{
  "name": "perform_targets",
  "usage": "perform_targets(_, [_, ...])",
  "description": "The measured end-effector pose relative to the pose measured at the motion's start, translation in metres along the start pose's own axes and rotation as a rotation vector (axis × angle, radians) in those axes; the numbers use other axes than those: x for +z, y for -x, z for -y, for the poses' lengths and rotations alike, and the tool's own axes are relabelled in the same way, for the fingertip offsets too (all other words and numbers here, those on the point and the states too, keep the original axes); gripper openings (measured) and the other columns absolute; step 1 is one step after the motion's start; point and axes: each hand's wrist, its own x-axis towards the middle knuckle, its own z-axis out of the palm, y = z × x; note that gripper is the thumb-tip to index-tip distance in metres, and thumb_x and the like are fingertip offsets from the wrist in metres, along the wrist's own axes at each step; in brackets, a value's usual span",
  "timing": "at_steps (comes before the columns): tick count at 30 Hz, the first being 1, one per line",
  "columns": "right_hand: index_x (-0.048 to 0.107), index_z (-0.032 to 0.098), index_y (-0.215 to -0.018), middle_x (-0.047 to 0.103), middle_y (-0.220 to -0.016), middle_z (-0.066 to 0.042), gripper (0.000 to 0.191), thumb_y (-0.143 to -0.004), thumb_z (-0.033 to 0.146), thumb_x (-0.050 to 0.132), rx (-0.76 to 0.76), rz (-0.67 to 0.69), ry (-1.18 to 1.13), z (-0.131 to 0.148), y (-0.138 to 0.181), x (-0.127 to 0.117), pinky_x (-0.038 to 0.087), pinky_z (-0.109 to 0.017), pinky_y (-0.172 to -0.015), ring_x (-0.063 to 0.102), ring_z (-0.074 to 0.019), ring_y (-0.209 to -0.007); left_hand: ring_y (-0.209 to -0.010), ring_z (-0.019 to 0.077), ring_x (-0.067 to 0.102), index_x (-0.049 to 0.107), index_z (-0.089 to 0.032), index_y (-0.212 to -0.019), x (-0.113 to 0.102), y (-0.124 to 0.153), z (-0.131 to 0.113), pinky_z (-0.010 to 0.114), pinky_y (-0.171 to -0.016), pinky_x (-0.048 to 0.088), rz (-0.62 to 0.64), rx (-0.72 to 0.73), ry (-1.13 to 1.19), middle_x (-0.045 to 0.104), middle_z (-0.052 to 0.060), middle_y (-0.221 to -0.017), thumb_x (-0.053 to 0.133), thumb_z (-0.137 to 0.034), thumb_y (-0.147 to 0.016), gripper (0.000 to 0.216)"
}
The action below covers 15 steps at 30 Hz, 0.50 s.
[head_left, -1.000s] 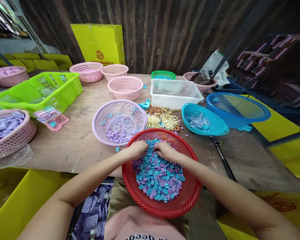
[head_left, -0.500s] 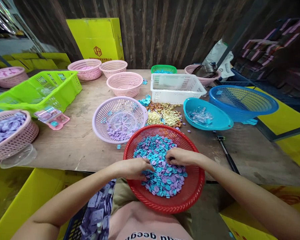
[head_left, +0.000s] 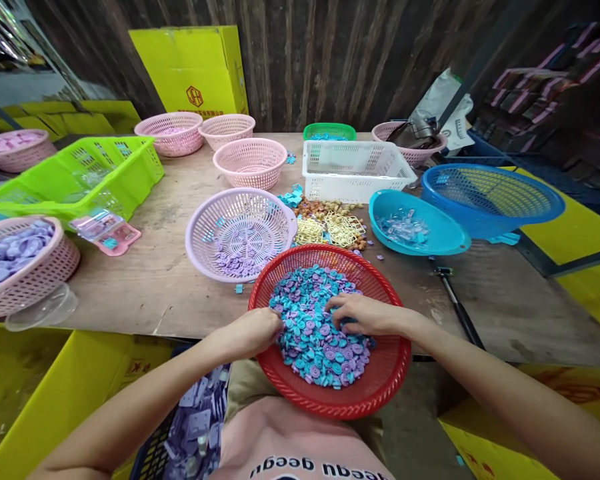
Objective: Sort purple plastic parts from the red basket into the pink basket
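The left hand [head_left: 253, 331], now curled shut, is drawn back from the far rim to the near-left edge of the red basket [head_left: 300, 390], while the right hand [head_left: 363, 313] is kept spread over the mixed blue and purple pieces [head_left: 315, 333], so the sorting is judged ongoing.

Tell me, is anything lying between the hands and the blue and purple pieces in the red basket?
Nothing visible: left hand and right hand both rest directly on the pieces inside the red basket.

You wear a pale pink top [head_left: 300, 447] with dark lettering printed across the chest, olive-khaki trousers [head_left: 240, 387] show just above it at twelve o'clock, and both your forearms are bare, with no sleeves, watch or rings that can be made out.
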Motion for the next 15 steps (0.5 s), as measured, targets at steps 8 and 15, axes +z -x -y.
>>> perform_targets(8, [0.069, 0.018, -0.088, 0.063, -0.101, -0.009, 0.017, -0.083, 0.018, 0.053, 0.282, -0.052, 0.084, 0.0, 0.0, -0.012, 0.041, -0.031, -0.078, 0.059, -0.0227, -0.091, -0.094, 0.0242, 0.063, 0.062, -0.011, -0.096, -0.008, -0.041, 0.006, 0.034, -0.081, 0.05, -0.109, -0.176, -0.132, 0.063, 0.014, -0.103, 0.038, -0.008, -0.082, 0.028])
perform_targets(15, [0.062, 0.016, -0.097, 0.062, -0.102, -0.008, 0.018, -0.084, 0.017, 0.05, 0.311, -0.184, 0.138, 0.021, -0.051, 0.002, 0.039, -0.026, -0.074, 0.058, -0.0214, -0.097, -0.096, 0.0253, 0.063, 0.064, -0.011, -0.094, -0.01, -0.065, -0.001, 0.034, -0.082, 0.051, 0.003, -0.092, -0.186, 0.064, 0.014, -0.107, 0.041, -0.009, -0.081, 0.027])
